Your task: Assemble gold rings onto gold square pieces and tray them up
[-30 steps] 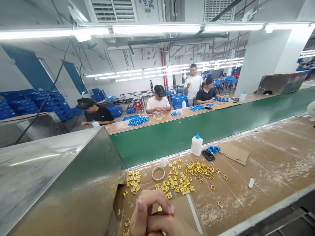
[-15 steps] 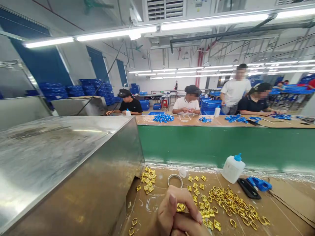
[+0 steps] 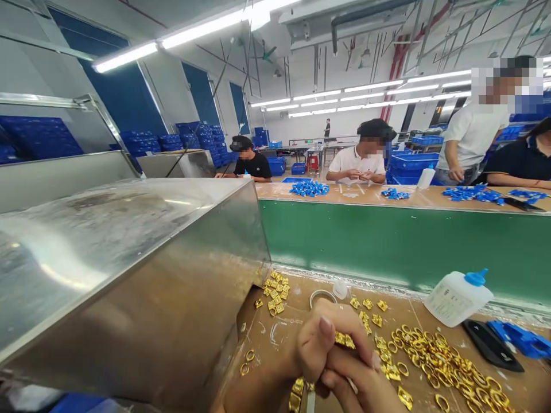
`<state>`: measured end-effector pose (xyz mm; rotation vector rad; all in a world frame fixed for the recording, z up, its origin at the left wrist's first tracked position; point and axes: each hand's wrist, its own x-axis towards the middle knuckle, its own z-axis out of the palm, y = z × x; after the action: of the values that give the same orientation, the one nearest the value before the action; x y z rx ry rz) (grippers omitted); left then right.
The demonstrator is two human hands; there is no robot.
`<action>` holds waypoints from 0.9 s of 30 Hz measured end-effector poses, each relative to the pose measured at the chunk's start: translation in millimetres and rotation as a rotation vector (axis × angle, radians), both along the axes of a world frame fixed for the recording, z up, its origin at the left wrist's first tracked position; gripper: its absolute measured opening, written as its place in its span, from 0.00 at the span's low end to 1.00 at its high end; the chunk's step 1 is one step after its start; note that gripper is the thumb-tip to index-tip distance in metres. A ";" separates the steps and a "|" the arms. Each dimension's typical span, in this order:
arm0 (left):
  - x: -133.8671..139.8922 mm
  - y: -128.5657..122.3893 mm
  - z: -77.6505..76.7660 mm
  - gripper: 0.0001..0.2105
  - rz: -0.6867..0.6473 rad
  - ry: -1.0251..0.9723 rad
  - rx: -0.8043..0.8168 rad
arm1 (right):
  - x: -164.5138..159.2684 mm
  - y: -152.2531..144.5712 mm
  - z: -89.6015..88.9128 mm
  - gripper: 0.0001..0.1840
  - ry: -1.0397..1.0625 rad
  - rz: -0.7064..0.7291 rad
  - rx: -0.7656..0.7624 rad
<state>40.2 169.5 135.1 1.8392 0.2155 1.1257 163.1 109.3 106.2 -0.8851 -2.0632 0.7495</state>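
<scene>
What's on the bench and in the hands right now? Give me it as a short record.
left hand: curled against the right hand; any contents hidden
rings: gold, loose pile to the right; a few more at left
squarish pieces: gold, one cluster at left, others around the hands
bottle: white, blue nozzle, beyond the rings
black item: right of the bottle, nearer
metal box: left side

The fingers point(image 3: 350, 321) and left forearm point(image 3: 262, 381) are bare.
</scene>
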 end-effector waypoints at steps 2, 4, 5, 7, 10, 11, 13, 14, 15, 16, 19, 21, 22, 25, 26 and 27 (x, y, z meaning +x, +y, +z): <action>2.3 6.0 1.9 0.41 -0.018 -0.062 0.004 | -1.7 1.6 8.0 0.23 0.020 -0.063 0.018; 3.0 10.8 2.6 0.41 -0.040 -0.102 -0.010 | -3.8 4.0 12.8 0.21 0.043 -0.103 0.022; 2.7 12.4 2.6 0.41 -0.043 -0.107 -0.022 | -4.7 5.2 14.2 0.21 0.055 -0.103 0.017; 1.2 13.8 2.7 0.41 -0.044 -0.100 -0.045 | -5.7 7.2 15.7 0.19 0.074 -0.082 0.002; -1.7 13.4 3.9 0.42 -0.036 -0.053 -0.056 | -5.3 8.1 17.2 0.18 0.083 -0.063 -0.010; -2.4 13.2 4.4 0.43 -0.035 -0.041 -0.057 | -4.9 8.1 17.8 0.17 0.083 -0.061 -0.012; -3.0 13.5 4.9 0.43 -0.043 -0.033 -0.059 | -3.7 8.2 19.1 0.16 0.081 -0.058 -0.021; -2.8 14.0 4.9 0.43 -0.052 -0.035 -0.063 | -3.2 8.6 19.8 0.16 0.080 -0.059 -0.025; -2.5 14.8 4.7 0.43 -0.061 -0.042 -0.069 | -2.6 9.4 20.3 0.16 0.080 -0.060 -0.030; -2.1 15.6 4.3 0.43 -0.064 -0.048 -0.078 | -2.1 10.4 20.7 0.15 0.081 -0.059 -0.037; -0.5 18.0 2.4 0.44 -0.034 -0.019 -0.122 | -0.9 14.1 20.7 0.15 0.099 -0.029 -0.057; 0.3 19.3 0.7 0.45 -0.007 0.012 -0.149 | -0.4 16.2 20.0 0.15 0.102 -0.019 -0.059; 0.6 20.0 -0.2 0.46 0.000 0.024 -0.159 | -0.2 17.0 19.5 0.15 0.099 -0.023 -0.056; 0.9 22.8 -3.6 0.46 -0.014 0.013 -0.148 | -0.1 18.7 18.8 0.16 0.083 -0.034 -0.055; 0.9 23.9 -4.8 0.46 -0.027 0.002 -0.135 | -0.2 19.1 18.9 0.16 0.079 -0.035 -0.053; 0.9 25.0 -5.7 0.46 -0.039 -0.007 -0.123 | -0.5 19.4 19.1 0.16 0.075 -0.036 -0.050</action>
<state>41.1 194.6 129.4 1.7238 0.2386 1.0684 162.6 128.7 125.3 -0.9058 -1.9654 0.8060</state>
